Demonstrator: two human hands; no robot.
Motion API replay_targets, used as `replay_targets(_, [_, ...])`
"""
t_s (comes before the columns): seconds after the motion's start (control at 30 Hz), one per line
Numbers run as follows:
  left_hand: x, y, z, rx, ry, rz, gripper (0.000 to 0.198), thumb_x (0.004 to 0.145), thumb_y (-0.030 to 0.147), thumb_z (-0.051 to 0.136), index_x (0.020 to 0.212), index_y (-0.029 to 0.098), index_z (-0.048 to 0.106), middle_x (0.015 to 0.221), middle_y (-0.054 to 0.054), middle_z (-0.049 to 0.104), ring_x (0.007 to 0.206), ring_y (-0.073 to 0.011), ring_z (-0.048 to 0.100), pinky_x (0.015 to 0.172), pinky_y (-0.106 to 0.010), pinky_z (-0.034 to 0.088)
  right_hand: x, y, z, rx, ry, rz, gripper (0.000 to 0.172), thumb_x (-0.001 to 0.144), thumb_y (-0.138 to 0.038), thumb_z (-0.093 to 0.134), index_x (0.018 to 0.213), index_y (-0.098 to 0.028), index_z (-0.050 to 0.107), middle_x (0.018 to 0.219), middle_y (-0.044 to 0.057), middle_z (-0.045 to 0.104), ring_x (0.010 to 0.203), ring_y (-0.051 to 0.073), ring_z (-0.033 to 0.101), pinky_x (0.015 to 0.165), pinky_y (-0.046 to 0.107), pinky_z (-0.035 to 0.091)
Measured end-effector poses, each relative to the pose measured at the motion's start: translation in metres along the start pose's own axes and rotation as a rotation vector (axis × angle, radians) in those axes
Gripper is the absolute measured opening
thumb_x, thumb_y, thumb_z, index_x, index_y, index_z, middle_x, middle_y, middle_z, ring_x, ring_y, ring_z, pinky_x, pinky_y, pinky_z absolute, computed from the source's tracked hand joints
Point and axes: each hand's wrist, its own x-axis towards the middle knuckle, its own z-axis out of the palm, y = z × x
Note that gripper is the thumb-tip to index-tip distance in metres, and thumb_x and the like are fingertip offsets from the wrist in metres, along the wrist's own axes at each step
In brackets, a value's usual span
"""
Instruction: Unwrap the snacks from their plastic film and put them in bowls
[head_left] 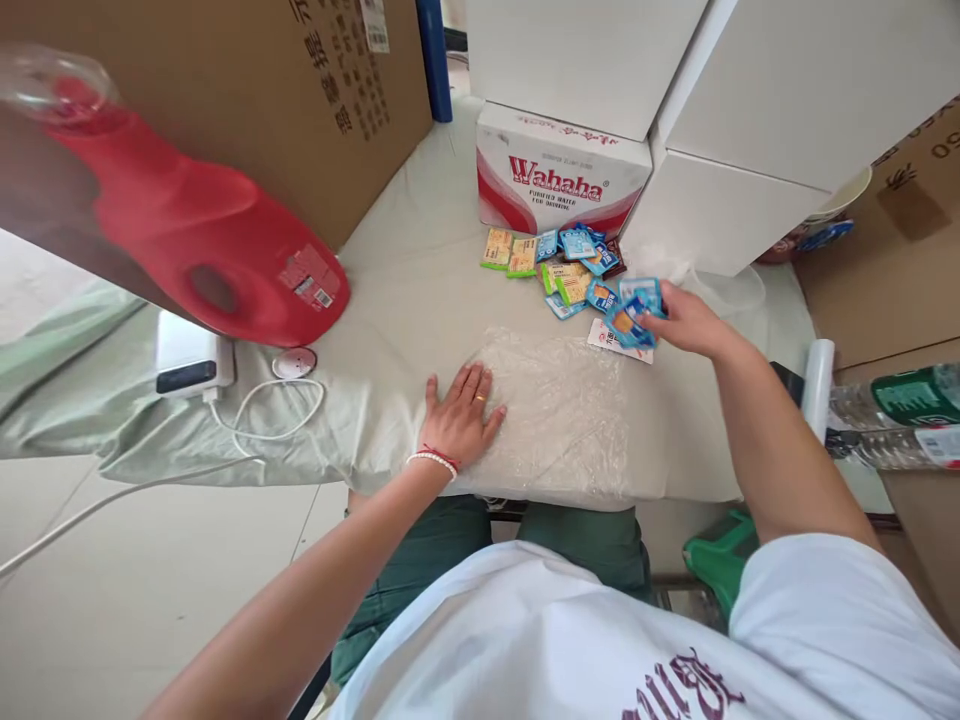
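Left hand [461,415]: palm down, flat on the near-left edge of a clear plastic sheet [570,400] spread on the cloth-covered surface [405,290]. Fingers extended and slightly apart, gripping nothing. Ring on 1 finger, bead and red cord bands at the wrist. Forearm runs in from lower left.

Right hand [686,320]: arm stretched forward from the right, wrist about level, hand past the far-right corner of the sheet. Fingers [664,300] clamped on a small bunch of blue packets [634,312], held just above a white card [611,340] lying on the surface. Exact count in the grip cannot be told.

Pile [559,262] of loose packets, blue, yellow and green, lies just beyond the held bunch, in front of a Wahaha box [559,180].

Surroundings:
- red jug [202,250] lying tilted at far left, against a cardboard box [300,90]
- white power bank [187,360] beside the jug, with a white cable [262,420] looped toward the near edge
- 2 water bottles [900,420] lying at the right
- green stool [716,560] below the surface
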Motion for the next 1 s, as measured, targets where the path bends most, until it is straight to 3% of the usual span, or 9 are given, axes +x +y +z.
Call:
replay_targets(0.13, [0.0,0.0,-0.002,-0.017,-0.003,0.007,0.069,0.106,0.052,0.027,0.166,0.018,0.029,0.172,-0.013,0.029,0.159,-0.0311,0.029,0.128,-0.069,0.003,-0.053,0.002,-0.034,-0.296,-0.477,0.127,0.02,0.078,-0.035,0.071,0.092,-0.025,0.063,0.076,0.005,0.068,0.063,0.022,0.059,0.059,0.034,0.044])
replay_targets(0.23, [0.001,-0.001,-0.004,-0.023,-0.003,0.01,0.069,0.106,0.051,0.027,0.165,0.016,0.031,0.172,-0.014,0.029,0.159,-0.0312,0.029,0.128,-0.07,0.005,-0.076,0.005,-0.03,-0.381,-0.572,0.187,0.014,0.074,-0.032,0.073,0.086,-0.026,0.067,0.073,0.004,0.068,0.062,0.022,0.059,0.057,0.033,0.041])
replay_targets(0.3, [0.001,0.0,-0.005,-0.025,-0.002,0.008,0.069,0.106,0.051,0.026,0.164,0.015,0.032,0.171,-0.014,0.029,0.159,-0.0312,0.03,0.128,-0.07,0.006,-0.085,0.007,-0.013,-0.388,-0.477,0.2,0.018,0.079,-0.034,0.07,0.094,-0.026,0.071,0.079,0.004,0.071,0.069,0.024,0.064,0.061,0.032,0.043])
replay_targets(0.4, [0.001,0.001,-0.006,-0.028,-0.004,0.006,0.068,0.106,0.051,0.026,0.163,0.015,0.034,0.171,-0.014,0.03,0.159,-0.0307,0.031,0.128,-0.07,0.007,-0.1,0.008,0.019,-0.278,-0.175,0.183,0.038,0.086,-0.039,0.065,0.122,-0.026,0.069,0.102,0.006,0.077,0.091,0.027,0.071,0.074,0.033,0.05])
replay_targets(0.47, [0.0,0.001,-0.007,-0.031,-0.006,0.006,0.068,0.106,0.051,0.027,0.163,0.015,0.035,0.171,-0.014,0.031,0.158,-0.031,0.031,0.128,-0.07,0.008,-0.113,0.008,0.04,-0.15,-0.036,0.158,0.045,0.089,-0.042,0.064,0.131,-0.024,0.066,0.114,0.007,0.077,0.1,0.028,0.072,0.083,0.035,0.053])
replay_targets(0.63, [0.0,0.001,-0.008,-0.039,-0.012,0.002,0.068,0.105,0.05,0.029,0.164,0.017,0.035,0.171,-0.014,0.033,0.158,-0.0331,0.031,0.127,-0.07,0.009,-0.135,0.007,0.067,-0.171,0.001,0.08,0.04,0.099,-0.05,0.051,0.121,-0.023,0.071,0.117,0.012,0.075,0.11,0.032,0.068,0.091,0.044,0.055])
replay_targets(0.73, [0.001,0.001,-0.009,-0.039,-0.015,0.004,0.067,0.105,0.05,0.028,0.163,0.018,0.036,0.17,-0.014,0.034,0.158,-0.0325,0.031,0.127,-0.07,0.01,-0.135,0.01,0.069,-0.167,-0.012,-0.006,0.04,0.1,-0.045,0.049,0.126,-0.021,0.067,0.128,0.016,0.069,0.119,0.033,0.064,0.097,0.046,0.054])
replay_targets(0.83, [0.001,0.002,-0.01,-0.044,-0.014,-0.002,0.067,0.105,0.05,0.028,0.162,0.017,0.038,0.17,-0.014,0.035,0.158,-0.0318,0.032,0.127,-0.07,0.01,-0.135,0.017,0.06,-0.113,-0.065,-0.045,0.039,0.098,-0.038,0.048,0.128,-0.02,0.065,0.126,0.015,0.069,0.113,0.03,0.067,0.097,0.044,0.055])
replay_targets(1.0, [0.001,0.003,-0.01,-0.06,-0.016,-0.001,0.066,0.105,0.049,0.03,0.162,0.018,0.038,0.17,-0.014,0.035,0.158,-0.0325,0.032,0.128,-0.069,0.008,-0.153,0.029,0.026,-0.141,0.026,0.095,0.043,0.097,-0.048,0.054,0.131,-0.024,0.064,0.115,0.01,0.075,0.098,0.03,0.072,0.086,0.041,0.056])
